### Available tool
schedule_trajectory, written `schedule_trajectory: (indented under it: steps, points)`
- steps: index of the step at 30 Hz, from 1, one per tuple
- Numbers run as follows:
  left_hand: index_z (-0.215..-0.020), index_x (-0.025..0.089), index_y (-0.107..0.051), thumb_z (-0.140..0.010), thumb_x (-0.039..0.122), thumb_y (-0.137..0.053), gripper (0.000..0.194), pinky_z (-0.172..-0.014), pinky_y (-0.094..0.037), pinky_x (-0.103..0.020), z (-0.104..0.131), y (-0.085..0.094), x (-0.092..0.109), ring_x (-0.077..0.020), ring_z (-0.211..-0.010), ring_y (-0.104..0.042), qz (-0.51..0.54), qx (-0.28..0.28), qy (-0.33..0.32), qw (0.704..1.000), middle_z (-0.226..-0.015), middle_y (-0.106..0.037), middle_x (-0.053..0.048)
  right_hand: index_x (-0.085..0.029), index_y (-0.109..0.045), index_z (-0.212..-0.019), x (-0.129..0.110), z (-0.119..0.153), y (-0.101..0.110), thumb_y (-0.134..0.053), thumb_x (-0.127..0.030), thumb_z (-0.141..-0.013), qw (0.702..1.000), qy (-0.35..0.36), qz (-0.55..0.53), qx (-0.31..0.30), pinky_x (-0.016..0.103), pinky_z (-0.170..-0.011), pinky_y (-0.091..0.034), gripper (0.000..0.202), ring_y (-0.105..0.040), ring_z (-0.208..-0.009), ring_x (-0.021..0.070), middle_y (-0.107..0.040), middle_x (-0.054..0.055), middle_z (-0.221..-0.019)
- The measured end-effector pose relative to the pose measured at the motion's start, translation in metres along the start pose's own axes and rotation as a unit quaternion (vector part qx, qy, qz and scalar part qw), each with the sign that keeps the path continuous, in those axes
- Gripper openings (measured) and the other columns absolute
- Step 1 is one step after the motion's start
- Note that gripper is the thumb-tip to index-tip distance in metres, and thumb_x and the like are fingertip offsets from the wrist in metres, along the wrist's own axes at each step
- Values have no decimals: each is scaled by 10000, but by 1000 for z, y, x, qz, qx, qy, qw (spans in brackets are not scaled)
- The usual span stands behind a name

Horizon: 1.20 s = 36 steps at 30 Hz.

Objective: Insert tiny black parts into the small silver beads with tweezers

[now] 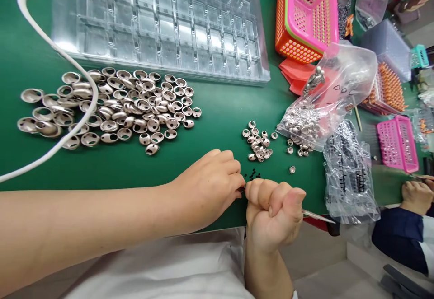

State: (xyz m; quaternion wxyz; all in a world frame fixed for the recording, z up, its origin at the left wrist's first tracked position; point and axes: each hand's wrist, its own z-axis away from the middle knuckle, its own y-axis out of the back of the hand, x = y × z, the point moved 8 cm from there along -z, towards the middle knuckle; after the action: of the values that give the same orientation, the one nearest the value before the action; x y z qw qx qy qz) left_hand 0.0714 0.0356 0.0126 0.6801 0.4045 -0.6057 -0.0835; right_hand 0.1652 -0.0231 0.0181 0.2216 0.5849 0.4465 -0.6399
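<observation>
My left hand (212,186) reaches in from the left, back upward, fingers pinched together. A small dark bit shows at its fingertips, too hidden to name. My right hand (273,211) is closed in a fist against those fingertips. Out of its outer side sticks a thin pointed metal tool (318,216); the rest of it is covered by the fist. Tiny black pieces (252,175) lie just beyond the hands. Behind these is a small group of silver metal shells with holes (259,143). A larger heap of similar shells (135,102) spreads to the left.
Clear plastic trays (162,32) lie at the back, and a white cable (93,93) crosses the large heap. To the right are a plastic bag of metal parts (305,118), a wrapped black-part pack (349,177) and pink baskets (397,143). Another person's hand (417,196) is at far right.
</observation>
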Motion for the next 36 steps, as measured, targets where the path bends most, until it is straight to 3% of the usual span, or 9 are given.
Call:
schedule_trajectory:
  steps: [8,27,36]
  points:
    - [-887,159,-754,-928,159,-662,102,-723,-375,-363,0,-1,-1,-212,-829,-534,-5,-3,-1,1000,-848,-673,-44,-194,-252,-577,-7,-3,-1,-311,-431,-1063,999,17,-31,-3,248,-466,-220,544,-187,-435,81,-169,-72,-509]
    - [-879,163,-763,-947,160,-627,152,-732,-390,-360,-1,0,-2,-211,-832,-540,5,-13,7,1000,-836,-674,-45,-204,-274,-605,-2,1,-1,-331,-405,-1064,999,26,37,13,246,-470,-249,504,-224,-438,79,-196,-77,-532]
    - [-842,164,-752,-958,170,-624,173,-709,-371,-350,0,0,-2,-201,-803,-523,6,12,-7,1000,-793,-650,-32,-204,-302,-595,-3,3,-12,-391,-417,-1049,994,40,87,-48,265,-478,-238,510,-257,-463,82,-244,-65,-536]
